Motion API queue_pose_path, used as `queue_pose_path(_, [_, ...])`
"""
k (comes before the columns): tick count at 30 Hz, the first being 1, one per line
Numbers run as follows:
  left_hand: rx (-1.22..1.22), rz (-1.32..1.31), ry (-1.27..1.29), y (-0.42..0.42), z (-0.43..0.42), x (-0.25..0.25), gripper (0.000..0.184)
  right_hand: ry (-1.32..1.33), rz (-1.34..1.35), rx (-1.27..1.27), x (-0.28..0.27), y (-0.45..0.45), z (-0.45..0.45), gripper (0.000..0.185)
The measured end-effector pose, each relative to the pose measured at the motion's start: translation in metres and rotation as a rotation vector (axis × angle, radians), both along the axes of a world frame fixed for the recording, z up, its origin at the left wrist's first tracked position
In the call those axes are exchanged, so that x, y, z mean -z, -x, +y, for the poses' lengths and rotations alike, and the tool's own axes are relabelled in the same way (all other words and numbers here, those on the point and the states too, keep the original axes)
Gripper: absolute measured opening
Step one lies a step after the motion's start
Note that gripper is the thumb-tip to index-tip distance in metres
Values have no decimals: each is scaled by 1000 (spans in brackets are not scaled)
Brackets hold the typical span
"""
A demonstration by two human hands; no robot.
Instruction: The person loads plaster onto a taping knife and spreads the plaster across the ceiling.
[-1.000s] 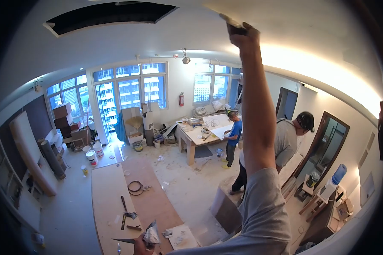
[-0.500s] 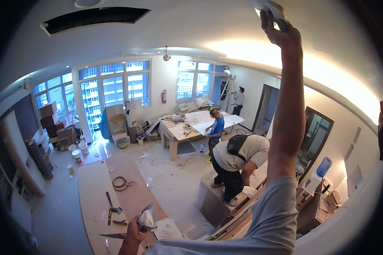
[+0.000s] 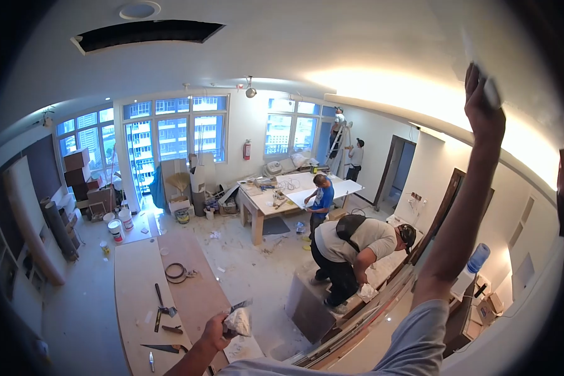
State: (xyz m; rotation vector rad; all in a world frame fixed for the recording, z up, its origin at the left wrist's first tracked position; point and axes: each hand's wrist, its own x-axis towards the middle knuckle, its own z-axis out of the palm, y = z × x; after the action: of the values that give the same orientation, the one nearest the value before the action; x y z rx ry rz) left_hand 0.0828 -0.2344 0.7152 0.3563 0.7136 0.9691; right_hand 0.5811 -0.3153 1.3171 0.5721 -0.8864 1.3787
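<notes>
My right hand (image 3: pixel 484 113) is raised at the upper right, its fingers closed around a putty knife (image 3: pixel 492 94) held up close to the white ceiling (image 3: pixel 382 37). The blade is blurred, so I cannot tell whether it touches. Low in the middle, my left hand (image 3: pixel 214 333) grips a second putty knife (image 3: pixel 240 305) that carries a thick lump of white putty (image 3: pixel 237 322). Below that hand lies a long wooden board (image 3: pixel 131 294) with a hammer (image 3: pixel 163 309), a hand saw (image 3: pixel 163 348) and a ring-shaped coil (image 3: pixel 175 271) on it.
A co-worker (image 3: pixel 357 241) bends over on a wooden box (image 3: pixel 310 297) at my right. Another, in a blue shirt (image 3: pixel 323 197), stands at a worktable (image 3: pixel 254 216). Two people are by a ladder (image 3: pixel 338 147) at the back. Buckets (image 3: pixel 116 230) stand left; a ceiling opening (image 3: pixel 147 34) gapes above.
My right hand with its putty knife has swung right and somewhat down in view. My left hand with the loaded knife has shifted slightly right. The bending co-worker's head now shows.
</notes>
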Motion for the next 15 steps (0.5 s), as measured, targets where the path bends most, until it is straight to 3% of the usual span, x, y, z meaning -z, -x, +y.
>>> queue_pose_path(1, [13, -22, -15, -5, 9, 2, 27, -18, -58, 259, 24, -15, 11, 39])
queue_pose_path(3, [-11, -33, -95, -17, 12, -19, 25, 2, -259, 1225, 92, 32, 25, 37])
queue_pose_path(4, [-42, 0, -109, -24, 10, -43, 24, -20, -241, 950, 125, 29, 42, 37])
queue_pose_path(5, [-71, 37, -114, -29, 4, -61, 23, 98, -242, 914, 174, 18, 64, 36])
queue_pose_path(7, [-193, 15, -272, -40, 26, -47, 21, 338, -282, 1092, 262, 64, 77, 35])
queue_pose_path(10, [-324, 29, -372, -76, 11, -102, 25, 585, -321, 1156, 402, 109, 87, 49])
queue_pose_path(11, [-350, 36, -390, -86, 18, -97, 23, 737, -321, 1222, 443, 122, 87, 49])
queue_pose_path(12, [-382, 223, -542, -93, 23, -83, 21, 856, -325, 1173, 452, 153, 63, 52])
queue_pose_path(13, [-420, 120, -380, -107, 17, -99, 16, 861, -387, 1229, 474, 165, 56, 52])
queue_pose_path(15, [-512, 446, -593, -119, 30, -70, 15, 740, -449, 1351, 522, 177, 44, 49])
